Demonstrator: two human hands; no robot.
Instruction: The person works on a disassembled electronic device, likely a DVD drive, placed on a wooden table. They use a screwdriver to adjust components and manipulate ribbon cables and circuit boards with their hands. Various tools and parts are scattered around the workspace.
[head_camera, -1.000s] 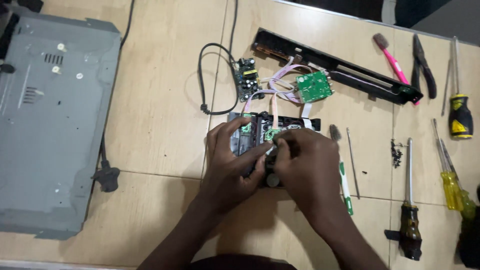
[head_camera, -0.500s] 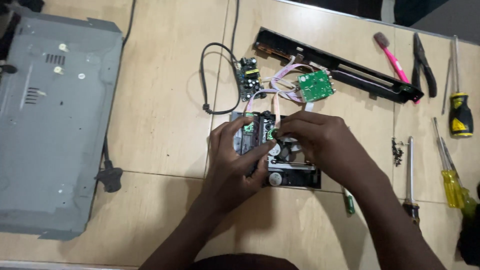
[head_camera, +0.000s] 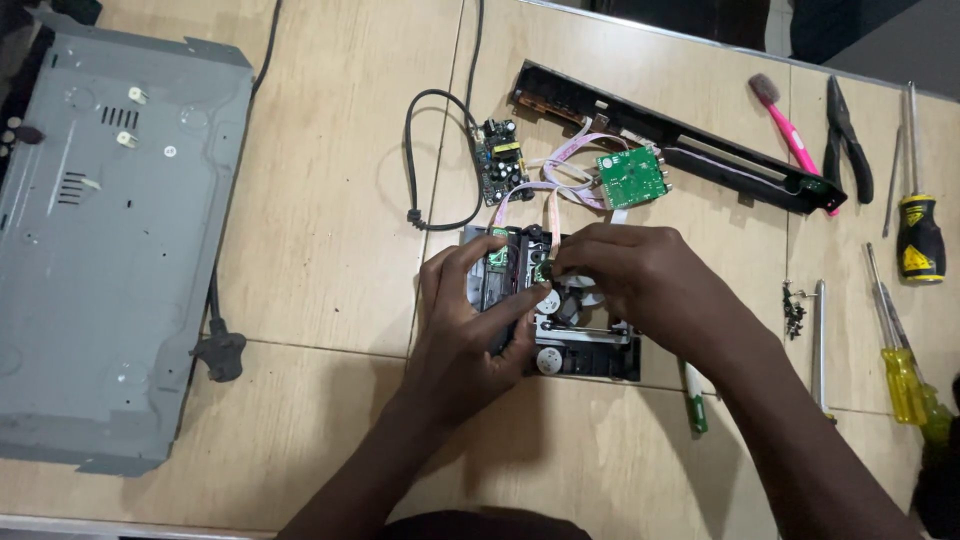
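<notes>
Black plastic-and-metal disc drive mechanism (head_camera: 590, 350) lies flat on the pale wooden tabletop (head_camera: 330, 230), long axis left to right, directly beneath both hands. Left hand (head_camera: 470, 325) curls over its left end, fingers gripping the frame. Right hand (head_camera: 640, 275) pinches something small near the green board; what it is cannot be told. Thin ribbon cables (head_camera: 560, 185) run up to a green circuit board (head_camera: 630, 178).

two circuit boards (head_camera: 500, 160), three screwdrivers (head_camera: 918, 235), one pliers (head_camera: 848, 135)
</notes>
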